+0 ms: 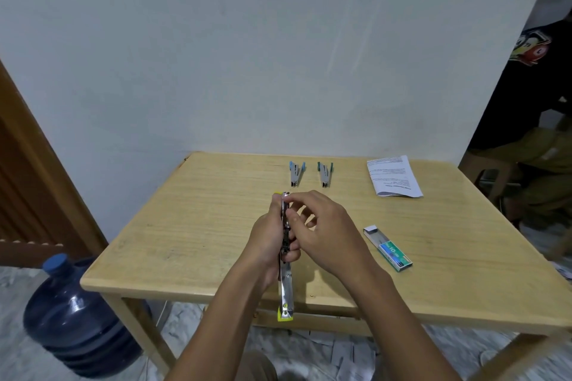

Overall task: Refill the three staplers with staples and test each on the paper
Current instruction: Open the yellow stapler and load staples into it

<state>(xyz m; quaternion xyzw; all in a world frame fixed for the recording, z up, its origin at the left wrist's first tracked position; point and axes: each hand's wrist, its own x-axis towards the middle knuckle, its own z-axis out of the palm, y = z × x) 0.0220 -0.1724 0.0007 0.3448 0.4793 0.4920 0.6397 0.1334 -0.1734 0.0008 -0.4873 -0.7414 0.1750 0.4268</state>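
- Left grip point(266, 244) is closed around the middle of the yellow stapler point(285, 284), which is opened out long and held above the near edge of the surface point(192, 226)
- Right grip point(328, 238) is narrow, with thumb and forefinger pinching the far part of the same stapler
- Staple box point(388, 249), open at one end, lies on the surface near the right grip
- Further back lie the left blue stapler point(296, 173) and the right blue stapler point(325, 175), side by side, not touching
- Printed paper point(393, 176) lies at the far right
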